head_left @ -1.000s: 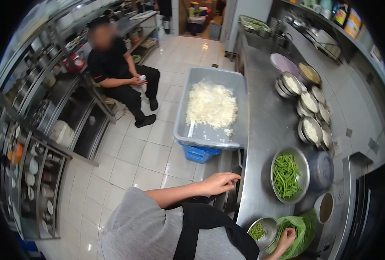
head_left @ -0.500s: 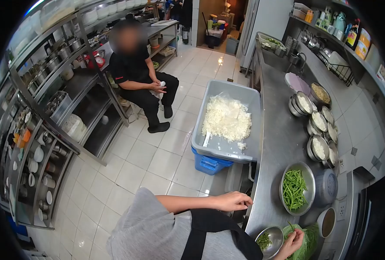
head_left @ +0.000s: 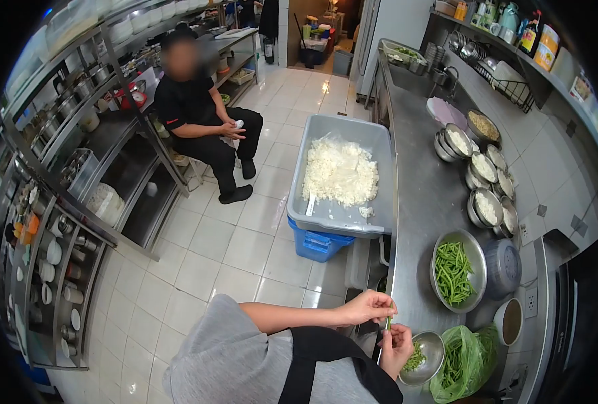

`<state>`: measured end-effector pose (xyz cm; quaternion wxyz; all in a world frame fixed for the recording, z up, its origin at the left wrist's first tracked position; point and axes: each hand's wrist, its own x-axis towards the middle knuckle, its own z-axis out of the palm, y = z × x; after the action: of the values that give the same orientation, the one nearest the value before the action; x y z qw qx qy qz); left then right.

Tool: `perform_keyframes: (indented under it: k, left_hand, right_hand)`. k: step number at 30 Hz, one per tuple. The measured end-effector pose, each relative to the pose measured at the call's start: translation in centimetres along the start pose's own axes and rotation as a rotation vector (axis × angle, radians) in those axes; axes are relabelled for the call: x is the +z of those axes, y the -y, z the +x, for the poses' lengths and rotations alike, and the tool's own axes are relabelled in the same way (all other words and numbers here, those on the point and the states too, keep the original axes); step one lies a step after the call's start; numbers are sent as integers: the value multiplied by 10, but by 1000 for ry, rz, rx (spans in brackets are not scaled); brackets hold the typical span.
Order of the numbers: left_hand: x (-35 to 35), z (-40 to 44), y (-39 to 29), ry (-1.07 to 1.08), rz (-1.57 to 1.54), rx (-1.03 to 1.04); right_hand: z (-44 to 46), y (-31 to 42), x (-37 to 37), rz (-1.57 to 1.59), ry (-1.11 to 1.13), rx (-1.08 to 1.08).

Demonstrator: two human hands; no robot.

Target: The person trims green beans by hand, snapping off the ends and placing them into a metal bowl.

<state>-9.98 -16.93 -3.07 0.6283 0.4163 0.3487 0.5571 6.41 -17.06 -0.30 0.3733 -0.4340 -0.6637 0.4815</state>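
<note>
A green bean [head_left: 388, 322] is pinched between the fingertips of both my hands at the counter's front edge. My left hand [head_left: 368, 307] is closed on its upper end. My right hand [head_left: 397, 345] grips the lower end, fingers curled. Beside my right hand, a small steel bowl [head_left: 434, 369] holds short green pieces. A green plastic bag [head_left: 484, 353] with more beans lies to the right of that bowl. Farther along the counter, a large steel bowl [head_left: 475, 252] holds a heap of whole green beans [head_left: 454, 275].
A grey tub [head_left: 297, 195] of white rice-like food rests above a blue bin [head_left: 318, 246]. Several small steel bowls [head_left: 473, 214] with white food line the steel counter [head_left: 417, 195]. A person [head_left: 194, 108] in black sits near the metal shelves [head_left: 120, 87].
My right hand has brought a green bean from over the plastic bag to my left hand. The fingers of my left hand have closed on it. The view has shifted slightly.
</note>
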Motion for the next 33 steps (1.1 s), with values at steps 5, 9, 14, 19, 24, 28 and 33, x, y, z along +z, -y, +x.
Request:
perform_keyframes:
  k: [5,9,14,19,24,28,33]
  left_hand:
    - [3,-4,-4,-93,-45,-62]
    - [16,9,0,-23,-71,-77]
    - [31,21,-2,30,-100,-104]
    - [42,22,-8,138,-58,-19]
    - [57,22,-19,283,64,137]
    - [43,20,-36,211,55,102]
    - [22,12,-36,89,125,65]
  right_hand:
    - [-15,-3,-16,-15,-33,30]
    - [-25,-13,-34,34,-44,64]
    - [-28,-4,-47,109,-136,88]
    - [-17,-19,-65,43,-292,21]
    - [1,-15,-82,-13,-449,-100]
    - [5,-26,-106,-75,-354,-66]
    - [-1,-41,-116,-527,-90,-18]
